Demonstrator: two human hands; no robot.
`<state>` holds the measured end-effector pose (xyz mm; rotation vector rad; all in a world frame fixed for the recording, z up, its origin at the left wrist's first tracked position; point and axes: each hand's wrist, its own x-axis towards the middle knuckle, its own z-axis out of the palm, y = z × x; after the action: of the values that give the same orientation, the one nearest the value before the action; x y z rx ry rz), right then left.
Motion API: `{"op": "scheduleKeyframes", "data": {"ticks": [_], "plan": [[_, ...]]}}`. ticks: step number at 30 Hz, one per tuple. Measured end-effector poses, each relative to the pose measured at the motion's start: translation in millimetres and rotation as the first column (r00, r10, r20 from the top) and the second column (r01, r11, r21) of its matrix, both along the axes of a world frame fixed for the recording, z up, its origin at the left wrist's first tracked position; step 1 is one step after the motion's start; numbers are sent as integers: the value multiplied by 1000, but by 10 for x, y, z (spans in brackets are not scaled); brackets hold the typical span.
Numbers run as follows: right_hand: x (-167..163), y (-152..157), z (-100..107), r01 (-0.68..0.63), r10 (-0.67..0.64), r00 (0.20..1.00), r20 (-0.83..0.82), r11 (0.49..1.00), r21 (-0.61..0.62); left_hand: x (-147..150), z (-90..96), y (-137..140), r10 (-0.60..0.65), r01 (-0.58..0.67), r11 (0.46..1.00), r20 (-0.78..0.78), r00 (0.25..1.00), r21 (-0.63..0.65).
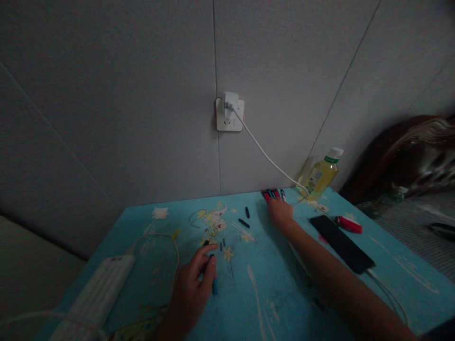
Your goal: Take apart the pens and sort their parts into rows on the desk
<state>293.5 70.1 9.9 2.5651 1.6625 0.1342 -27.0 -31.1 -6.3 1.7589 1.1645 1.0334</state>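
The left hand point(195, 279) has its fingers nearly together around a blue pen point(214, 287). Other pens point(273, 193) lie at the fingertips of the right hand point(280, 213); whether gripped, I cannot tell.

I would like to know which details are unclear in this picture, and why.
All in the head view:
Right hand: fingertips hidden by the hand itself; grip on slim red-and-dark pens uncertain.
Slim blue-and-black piece in left hand: partly hidden by that hand.
Long white plastic power strip: near end cut off by bottom edge.
Clear bottle of yellow liquid: print too small, blurred.
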Motion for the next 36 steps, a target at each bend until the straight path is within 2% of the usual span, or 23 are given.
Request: {"op": "scheduleKeyframes", "data": {"ticks": [16, 19, 22, 26, 29, 32, 36], "plan": [[83, -67, 56, -19, 17, 1000, 13, 992, 123, -2, 36, 15, -2, 2, 1000, 13, 1000, 1], [22, -123, 152, -70, 71, 997, -3, 985, 157, -52, 58, 92, 29, -27, 998, -38, 999, 55], [-167, -288, 230, -188, 196, 980, -19, 959, 213, -148, 67, 223, 141, -113, 982, -182, 973, 154], [-637, -695, 184, -400, 433, 897, -86, 880, 258, -269, 20, 383, 208, -100, 957, -404, 891, 271], [-1036, -1019, 92, -551, 652, 697, -300, 754, 359, -288, -23, 412, 208, -68, 960, -533, 820, 270], [-1369, -1229, 30, -609, 719, 567, -402, 695, 383, -253, -40, 376, 181, -34, 965, -572, 800, 258], [-1640, -1312, -37, -636, 730, 544, -413, 680, 364, -218, -56, 329, 153, -4, 969, -590, 793, 246]]}}
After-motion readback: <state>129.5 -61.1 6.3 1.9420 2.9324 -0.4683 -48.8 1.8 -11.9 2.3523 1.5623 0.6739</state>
